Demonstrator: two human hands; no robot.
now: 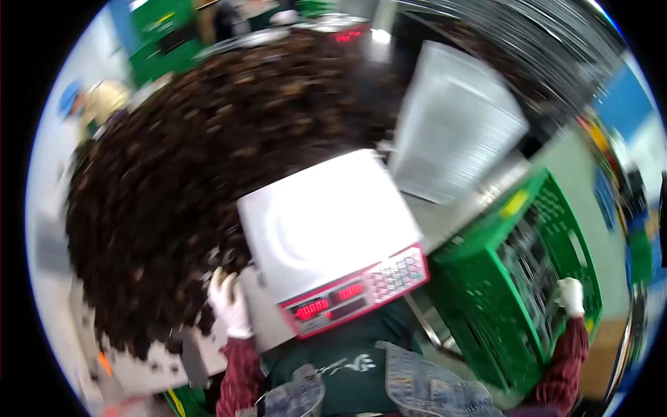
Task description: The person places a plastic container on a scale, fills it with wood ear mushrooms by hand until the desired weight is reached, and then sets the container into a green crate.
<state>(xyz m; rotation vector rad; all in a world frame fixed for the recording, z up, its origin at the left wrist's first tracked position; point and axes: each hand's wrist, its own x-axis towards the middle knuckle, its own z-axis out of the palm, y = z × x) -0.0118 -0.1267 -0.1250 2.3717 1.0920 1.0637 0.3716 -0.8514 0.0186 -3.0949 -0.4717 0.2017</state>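
My left hand (230,304), in a white glove, lies at the near edge of a big heap of dark brown pieces (187,146), its fingers apart and touching the edge of the heap. A digital scale (333,226) with a bare white pan and red digits stands just right of it. My right hand (571,297), also gloved, is at the right side of a green crate (479,306) that holds clear plastic items (531,267). Blur hides whether its fingers hold anything.
Behind the scale on the right stands a stack of clear plastic trays (458,118). A person in a blue cap (104,104) is at the far left. Another person (257,14) is across the heap. Green crates (163,35) stand at the back left.
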